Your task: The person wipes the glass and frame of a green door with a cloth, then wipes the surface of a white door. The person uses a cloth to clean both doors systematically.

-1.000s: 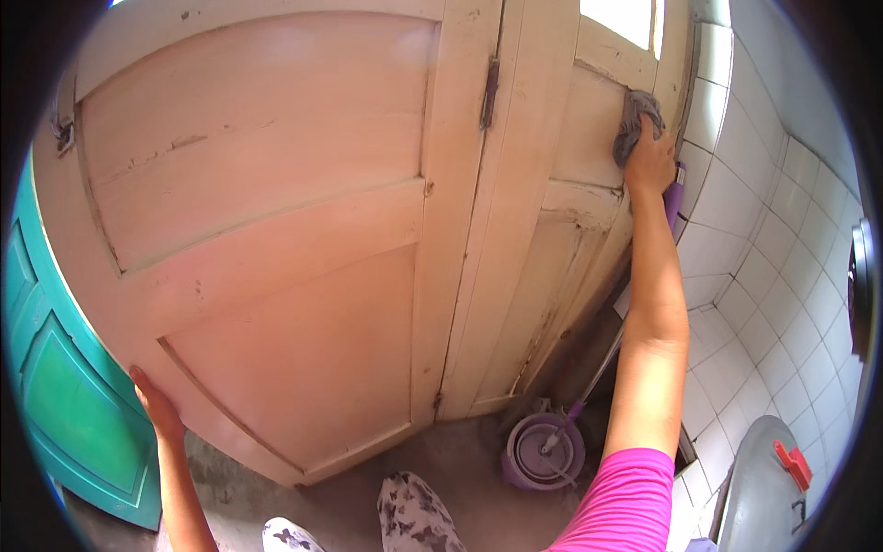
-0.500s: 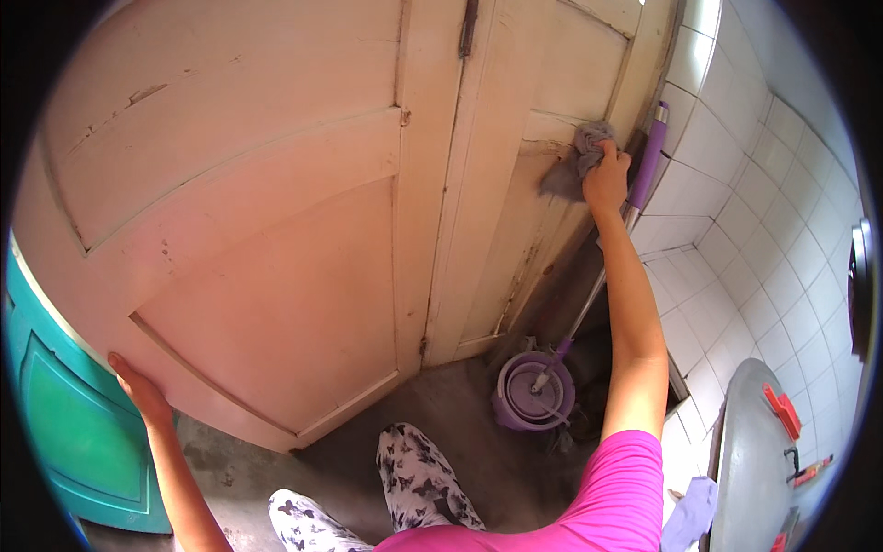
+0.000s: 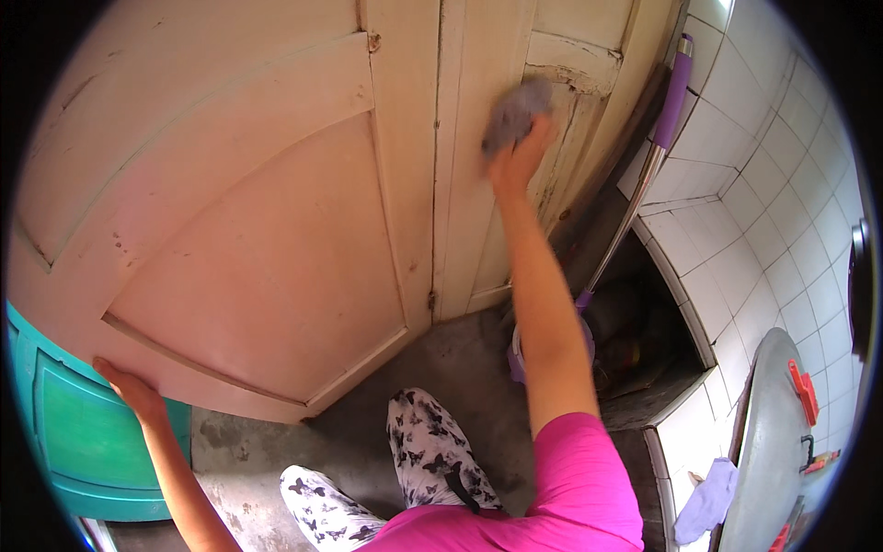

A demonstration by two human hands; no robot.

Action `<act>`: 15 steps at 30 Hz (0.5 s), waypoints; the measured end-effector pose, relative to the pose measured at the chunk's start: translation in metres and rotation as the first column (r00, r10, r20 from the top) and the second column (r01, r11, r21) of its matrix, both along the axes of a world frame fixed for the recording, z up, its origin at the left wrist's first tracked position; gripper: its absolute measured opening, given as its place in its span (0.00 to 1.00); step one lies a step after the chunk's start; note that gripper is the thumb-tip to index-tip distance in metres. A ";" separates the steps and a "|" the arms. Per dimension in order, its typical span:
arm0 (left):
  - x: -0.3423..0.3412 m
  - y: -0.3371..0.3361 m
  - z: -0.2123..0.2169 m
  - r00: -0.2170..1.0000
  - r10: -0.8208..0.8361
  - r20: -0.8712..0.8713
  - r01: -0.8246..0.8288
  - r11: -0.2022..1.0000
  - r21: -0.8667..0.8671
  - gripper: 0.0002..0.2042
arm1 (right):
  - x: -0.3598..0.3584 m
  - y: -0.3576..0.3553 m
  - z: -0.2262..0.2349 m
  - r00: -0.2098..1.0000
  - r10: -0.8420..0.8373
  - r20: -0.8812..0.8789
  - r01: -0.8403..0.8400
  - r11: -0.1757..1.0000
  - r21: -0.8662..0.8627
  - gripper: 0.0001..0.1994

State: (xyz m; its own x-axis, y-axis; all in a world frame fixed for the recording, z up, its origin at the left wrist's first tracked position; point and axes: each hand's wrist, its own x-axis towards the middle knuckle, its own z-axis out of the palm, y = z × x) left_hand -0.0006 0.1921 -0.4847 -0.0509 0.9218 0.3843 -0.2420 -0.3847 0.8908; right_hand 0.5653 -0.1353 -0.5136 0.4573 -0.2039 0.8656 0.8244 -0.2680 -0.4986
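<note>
My right hand [image 3: 517,158] presses a grey cloth [image 3: 513,112] against the pale wooden door frame [image 3: 469,184], arm stretched forward. The cloth looks blurred. My left hand [image 3: 129,386] grips the lower edge of the open cream wooden door [image 3: 239,212] at the bottom left, fingers curled on its rim. The door has recessed panels and worn paint.
A mop with a purple handle [image 3: 670,101] leans in the corner over a purple bucket [image 3: 517,354]. White tiled wall [image 3: 763,202] at right. A teal door [image 3: 83,442] at lower left. A grey round lid [image 3: 768,432] with red clips lower right. Concrete floor [image 3: 460,368] below.
My right hand with the cloth has slid down and left along the door frame. The view has tilted downward. My left hand stays on the door's edge.
</note>
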 end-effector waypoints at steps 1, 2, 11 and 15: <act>0.004 -0.002 0.000 1.000 0.005 -0.004 -0.005 1.000 -0.008 0.40 | -0.006 0.000 -0.037 0.994 0.002 -0.106 -0.002 1.000 0.001 0.23; 0.004 -0.004 0.002 1.000 0.015 -0.010 -0.015 1.000 -0.013 0.41 | -0.016 0.001 -0.075 0.977 0.011 -0.213 -0.010 1.000 0.005 0.23; 0.008 -0.001 0.010 0.998 0.016 -0.055 -0.016 1.000 0.006 0.43 | -0.029 -0.070 -0.295 0.445 0.138 -0.885 -0.138 0.987 0.084 0.17; -0.001 0.004 0.005 0.990 0.065 -0.129 -0.063 0.998 0.021 0.44 | 0.004 -0.078 -0.138 0.756 0.568 -0.327 -0.353 0.773 0.527 0.21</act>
